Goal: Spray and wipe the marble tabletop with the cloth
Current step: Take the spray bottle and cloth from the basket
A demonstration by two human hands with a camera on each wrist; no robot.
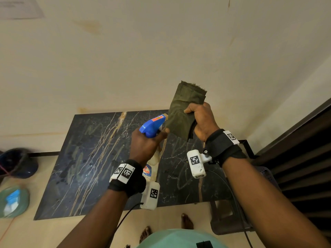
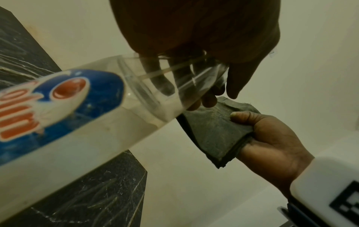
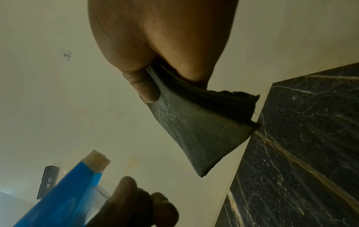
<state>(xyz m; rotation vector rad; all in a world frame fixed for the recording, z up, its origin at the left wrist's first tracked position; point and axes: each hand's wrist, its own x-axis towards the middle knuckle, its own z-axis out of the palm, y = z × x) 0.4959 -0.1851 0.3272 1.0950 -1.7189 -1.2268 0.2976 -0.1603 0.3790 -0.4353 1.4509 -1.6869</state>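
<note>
My left hand point(image 1: 148, 140) grips the neck of a clear spray bottle point(image 1: 149, 169) with a blue trigger head point(image 1: 152, 125), its nozzle aimed at the cloth. In the left wrist view the bottle point(image 2: 81, 122) with its blue and red label crosses the frame, my fingers point(image 2: 209, 98) curled behind it. My right hand point(image 1: 202, 120) holds a folded dark green cloth point(image 1: 184, 111) upright above the far right of the black marble tabletop point(image 1: 93, 167). The right wrist view shows the cloth point(image 3: 198, 130) pinched by my thumb point(image 3: 143, 87), and the blue trigger head point(image 3: 64, 198) below.
A cream wall stands behind the table. On the floor to the left sit a dark round bowl point(image 1: 16, 163) and a green plate point(image 1: 12, 201) with a blue and white item. A dark chair point(image 1: 231, 217) stands at the right, before dark slats point(image 1: 304, 158). My bare feet point(image 1: 186, 221) are below.
</note>
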